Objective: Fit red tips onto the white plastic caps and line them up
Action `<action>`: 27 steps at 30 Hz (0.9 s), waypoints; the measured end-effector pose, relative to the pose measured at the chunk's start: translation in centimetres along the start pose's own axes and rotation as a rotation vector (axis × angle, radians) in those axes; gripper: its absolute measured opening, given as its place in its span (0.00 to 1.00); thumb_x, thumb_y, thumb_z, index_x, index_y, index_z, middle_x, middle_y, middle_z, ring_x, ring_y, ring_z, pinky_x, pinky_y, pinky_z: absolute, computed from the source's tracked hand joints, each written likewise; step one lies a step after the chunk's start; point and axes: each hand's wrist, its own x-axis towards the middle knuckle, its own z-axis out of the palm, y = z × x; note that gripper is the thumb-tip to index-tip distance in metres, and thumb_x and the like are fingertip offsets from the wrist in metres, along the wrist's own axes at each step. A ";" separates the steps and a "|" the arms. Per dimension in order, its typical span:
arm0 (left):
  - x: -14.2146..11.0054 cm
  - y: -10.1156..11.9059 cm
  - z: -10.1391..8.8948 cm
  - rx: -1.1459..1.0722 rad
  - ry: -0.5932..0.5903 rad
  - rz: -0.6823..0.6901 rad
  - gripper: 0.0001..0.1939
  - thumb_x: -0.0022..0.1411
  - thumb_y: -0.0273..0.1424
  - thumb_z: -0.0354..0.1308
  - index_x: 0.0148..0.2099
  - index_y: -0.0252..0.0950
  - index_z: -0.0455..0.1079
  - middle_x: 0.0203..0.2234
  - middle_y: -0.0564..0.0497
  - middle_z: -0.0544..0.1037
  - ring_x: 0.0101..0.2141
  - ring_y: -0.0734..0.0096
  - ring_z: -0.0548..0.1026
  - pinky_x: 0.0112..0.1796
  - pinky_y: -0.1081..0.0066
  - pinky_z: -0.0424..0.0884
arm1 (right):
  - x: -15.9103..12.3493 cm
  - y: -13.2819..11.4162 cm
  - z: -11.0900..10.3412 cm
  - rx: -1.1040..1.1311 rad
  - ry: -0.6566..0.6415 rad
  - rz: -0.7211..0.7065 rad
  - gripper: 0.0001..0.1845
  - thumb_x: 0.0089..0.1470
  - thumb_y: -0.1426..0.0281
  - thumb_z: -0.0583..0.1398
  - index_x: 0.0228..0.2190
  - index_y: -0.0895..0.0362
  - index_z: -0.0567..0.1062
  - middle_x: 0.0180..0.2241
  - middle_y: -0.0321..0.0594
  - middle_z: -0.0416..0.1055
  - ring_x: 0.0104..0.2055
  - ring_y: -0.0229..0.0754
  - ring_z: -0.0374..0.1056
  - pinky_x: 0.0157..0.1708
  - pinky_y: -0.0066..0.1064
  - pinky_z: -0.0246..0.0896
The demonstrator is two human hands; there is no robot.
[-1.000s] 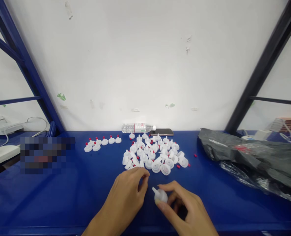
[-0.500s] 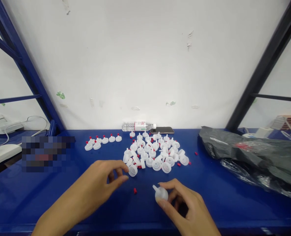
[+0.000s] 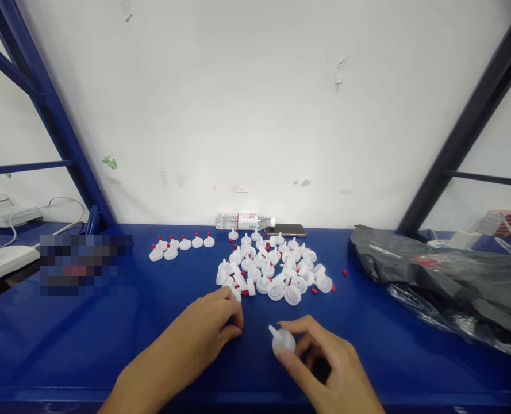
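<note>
Right hand (image 3: 324,357), one: thumb and fingers closed on a white spouted cap (image 3: 284,343), held in front of the heap, spout tilted up and leftward. Left hand (image 3: 207,326), one: fingers curled in, thumb brought up to them, just off the heap's front left edge and covering part of one piece there; cannot tell whether anything is pinched inside. Heap (image 3: 268,269), one: white spouted caps lying at all angles, red tips scattered among them. Loose red tips (image 3: 345,272), several, along the heap's right edge. Capped pieces (image 3: 185,244), seven: upright, each spout topped in red, standing apart to the left of the heap. Clear bottle (image 3: 247,221), one: on its side behind the heap, white cap to the right. Dark phone (image 3: 287,230), one: flat behind the heap. Grey plastic bag (image 3: 436,261), crumpled, well right of the heap. Blue table (image 3: 108,339), one: beneath the heap.
</note>
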 end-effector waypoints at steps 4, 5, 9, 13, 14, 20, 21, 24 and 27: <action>0.1 -0.8 0.5 0.015 0.036 -0.013 0.08 0.63 0.24 0.56 0.38 0.41 0.74 0.39 0.53 0.77 0.38 0.68 0.74 0.39 0.70 0.64 | 0.0 0.1 0.0 0.001 -0.004 0.003 0.17 0.59 0.54 0.62 0.42 0.52 0.78 0.26 0.34 0.76 0.26 0.38 0.72 0.28 0.23 0.68; 0.2 -1.1 0.7 0.016 0.043 -0.016 0.08 0.62 0.24 0.55 0.38 0.40 0.74 0.38 0.53 0.78 0.37 0.68 0.74 0.39 0.70 0.64 | 0.0 0.1 0.0 0.001 -0.006 0.002 0.17 0.60 0.54 0.62 0.42 0.52 0.78 0.26 0.34 0.76 0.26 0.38 0.72 0.28 0.23 0.68; 0.3 -1.8 1.5 0.022 0.090 -0.009 0.08 0.63 0.24 0.54 0.39 0.39 0.74 0.36 0.52 0.78 0.37 0.67 0.74 0.40 0.68 0.66 | 0.0 0.0 0.0 0.005 -0.014 0.002 0.16 0.60 0.55 0.62 0.42 0.52 0.78 0.26 0.34 0.76 0.26 0.37 0.72 0.28 0.23 0.67; 0.3 -0.6 1.4 0.021 0.184 0.049 0.15 0.68 0.25 0.48 0.42 0.39 0.77 0.39 0.47 0.77 0.36 0.67 0.74 0.40 0.68 0.67 | 0.1 -0.1 0.0 0.007 -0.002 0.005 0.16 0.59 0.54 0.63 0.41 0.52 0.79 0.25 0.34 0.76 0.25 0.37 0.72 0.27 0.22 0.67; 0.4 0.0 1.1 -0.001 0.199 0.063 0.16 0.69 0.25 0.47 0.42 0.38 0.78 0.39 0.47 0.77 0.35 0.68 0.74 0.39 0.68 0.68 | 0.1 -0.2 0.0 0.009 -0.004 0.005 0.16 0.59 0.54 0.63 0.41 0.52 0.79 0.25 0.33 0.76 0.25 0.37 0.72 0.27 0.22 0.66; 0.3 3.3 -0.2 -0.456 0.197 0.083 0.08 0.65 0.29 0.56 0.38 0.38 0.78 0.33 0.51 0.79 0.31 0.72 0.76 0.35 0.74 0.70 | 0.0 0.0 0.0 0.003 -0.015 0.009 0.16 0.59 0.56 0.63 0.42 0.52 0.79 0.25 0.33 0.76 0.25 0.37 0.72 0.27 0.22 0.66; 0.2 3.5 -0.2 -0.533 0.184 0.064 0.07 0.64 0.30 0.58 0.38 0.38 0.78 0.32 0.52 0.79 0.31 0.73 0.76 0.34 0.75 0.71 | 0.0 0.0 0.0 0.004 -0.018 0.005 0.15 0.59 0.56 0.63 0.42 0.52 0.79 0.25 0.33 0.76 0.25 0.37 0.72 0.27 0.22 0.66; 0.2 3.9 0.2 -0.659 0.128 0.015 0.06 0.61 0.32 0.62 0.37 0.37 0.80 0.30 0.53 0.81 0.30 0.72 0.76 0.34 0.75 0.71 | 0.0 0.1 -0.1 0.007 -0.037 -0.009 0.14 0.59 0.57 0.63 0.42 0.52 0.79 0.25 0.33 0.76 0.26 0.37 0.72 0.27 0.23 0.66; 0.4 3.8 0.8 -0.708 0.052 -0.010 0.06 0.60 0.31 0.63 0.36 0.36 0.80 0.27 0.52 0.81 0.29 0.71 0.76 0.33 0.75 0.70 | 0.2 0.0 -0.1 0.010 -0.061 -0.034 0.12 0.59 0.60 0.62 0.41 0.52 0.79 0.27 0.34 0.77 0.27 0.37 0.72 0.28 0.22 0.66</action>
